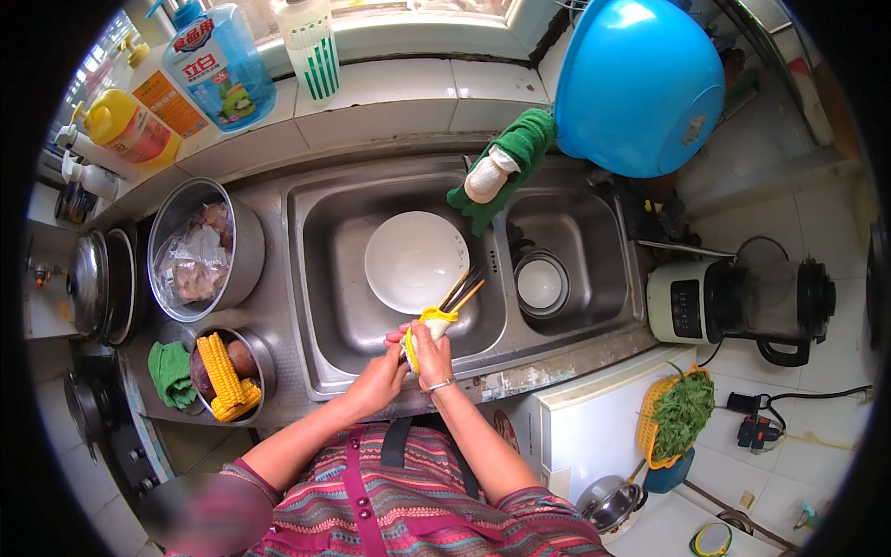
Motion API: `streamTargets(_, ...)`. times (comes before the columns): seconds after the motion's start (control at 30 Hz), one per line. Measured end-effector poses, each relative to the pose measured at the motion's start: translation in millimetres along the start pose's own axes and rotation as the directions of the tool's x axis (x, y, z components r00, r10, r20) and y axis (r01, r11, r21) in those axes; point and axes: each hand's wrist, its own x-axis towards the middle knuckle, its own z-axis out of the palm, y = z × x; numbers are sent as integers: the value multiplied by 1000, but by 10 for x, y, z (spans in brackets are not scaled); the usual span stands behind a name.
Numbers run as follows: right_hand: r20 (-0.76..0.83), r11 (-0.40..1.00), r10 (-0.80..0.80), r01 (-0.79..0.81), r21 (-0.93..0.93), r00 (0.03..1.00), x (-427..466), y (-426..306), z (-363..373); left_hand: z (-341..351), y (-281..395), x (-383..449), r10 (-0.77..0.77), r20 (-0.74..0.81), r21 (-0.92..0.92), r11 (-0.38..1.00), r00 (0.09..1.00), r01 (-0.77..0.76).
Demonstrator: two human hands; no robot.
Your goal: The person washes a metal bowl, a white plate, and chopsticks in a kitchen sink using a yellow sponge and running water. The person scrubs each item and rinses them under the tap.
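Note:
Over the front of the large sink basin (327, 292), my right hand (433, 355) is wrapped around a white dishcloth with yellow edging (437, 324). The cloth surrounds a bundle of chopsticks (465, 292), whose dark and light ends stick out towards the upper right. At the lower end of the bundle, my left hand (381, 381) grips the chopsticks; its fingers partly hide them. A white bowl (416, 261) lies in the basin just beyond my hands. In the smaller basin to the right sit nested bowls (540, 284).
A green cloth (532, 143) covers the faucet beside a hanging blue basin (640, 83). On the left counter stand a pot with bagged food (247, 257) and a bowl of corn (221, 365). A blender (696, 303) is at right. Detergent bottles (223, 76) line the sill.

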Motion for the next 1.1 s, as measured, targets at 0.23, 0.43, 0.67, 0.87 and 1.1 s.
streamTargets(0.23,-30,987,16,-11,161,999,400,-718,-59,-191,198,-79,-229,320,-311,891,919,330)
streamTargets(0.43,231,972,158,-192,132,960,-69,-276,144,-404,68,48,220,758,-579,-206,614,789)
streamTargets(0.67,105,989,45,-59,134,993,421,-622,-30,-338,154,-111,86,730,-677,-43,678,735)
streamTargets(0.87,287,970,192,-138,-199,939,102,-116,6,-250,138,160,-232,485,-640,564,844,522)
streamTargets(1.1,391,242,192,343,-908,900,408,-581,-245,-776,564,693,702,-37,865,378,711,-329)
